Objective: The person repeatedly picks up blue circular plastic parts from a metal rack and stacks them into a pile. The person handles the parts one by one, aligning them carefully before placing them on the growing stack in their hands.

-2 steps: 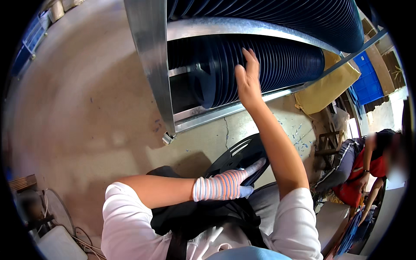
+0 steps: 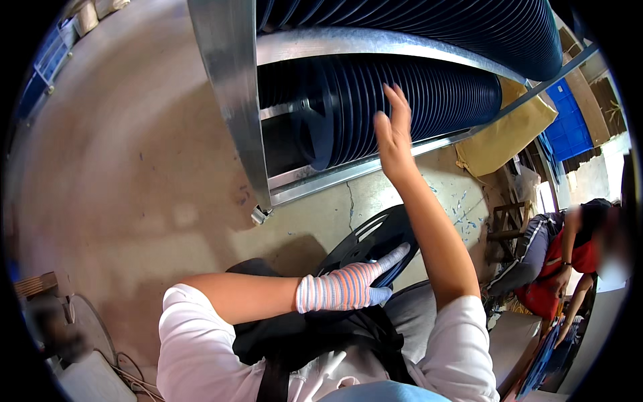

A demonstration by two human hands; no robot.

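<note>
My left hand point(image 2: 348, 285), in a striped knit glove, holds a dark plastic reel point(image 2: 358, 244) with slotted cutouts against my lap. Its index finger stretches along the reel, and part of the grip is hidden. My bare right hand point(image 2: 396, 137) is raised with fingers apart and nothing in it. It is beside a long row of dark blue discs point(image 2: 429, 100) standing on edge on the lower level of a metal rack point(image 2: 231, 87). The nearest disc point(image 2: 315, 124) in that row shows its cut-out face.
Another row of dark discs point(image 2: 429, 23) fills the rack's upper level. Right of the rack are a yellow sheet point(image 2: 506, 137) and a blue crate point(image 2: 568, 120). A person in a red top point(image 2: 552, 268) works at the right. Cables point(image 2: 130, 375) trail at the lower left.
My right hand has moved slightly down and right, away from the front of the disc row. My left hand and the reel have hardly moved.
</note>
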